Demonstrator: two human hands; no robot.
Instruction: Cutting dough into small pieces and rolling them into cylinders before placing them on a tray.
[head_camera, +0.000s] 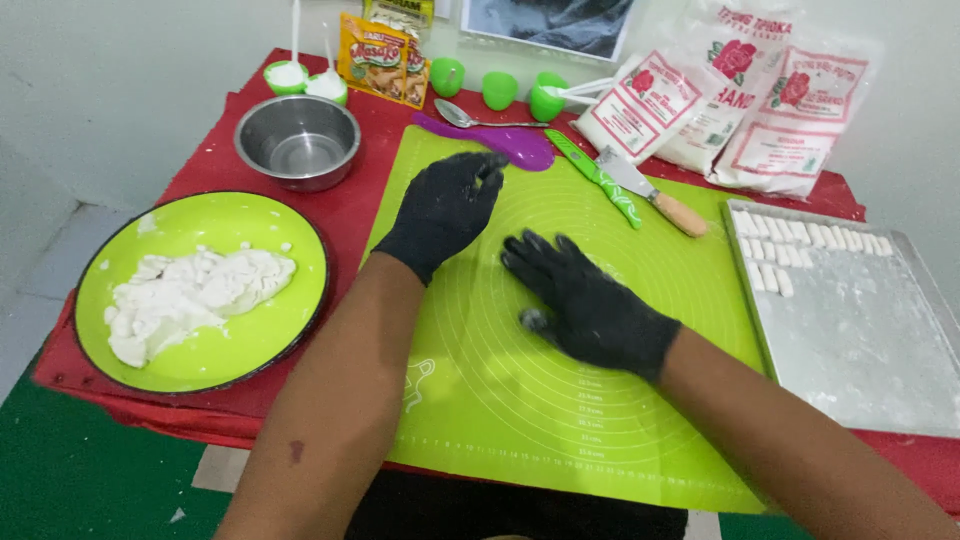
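Both my hands wear black gloves dusted with flour. My right hand (590, 305) lies flat, palm down, on the lime-green silicone mat (520, 400), fingers spread; what is under the palm is hidden. My left hand (443, 210) hovers over the mat's upper left with its fingers curled loosely; I see nothing in it. A green plate (290, 330) to the left holds a lump of white dough (190, 295). To the right, a metal tray (870, 350) dusted with flour carries several small white dough pieces (790, 245) in rows at its far end.
A steel bowl (297, 140) stands behind the plate. Along the mat's far edge lie a purple spoon (500, 142), a metal spoon (470, 118), a green-handled knife (600, 180) and a wooden-handled scraper (650, 195). Flour bags (730, 100), seasoning packets (385, 60) and small green cups (498, 90) stand at the back.
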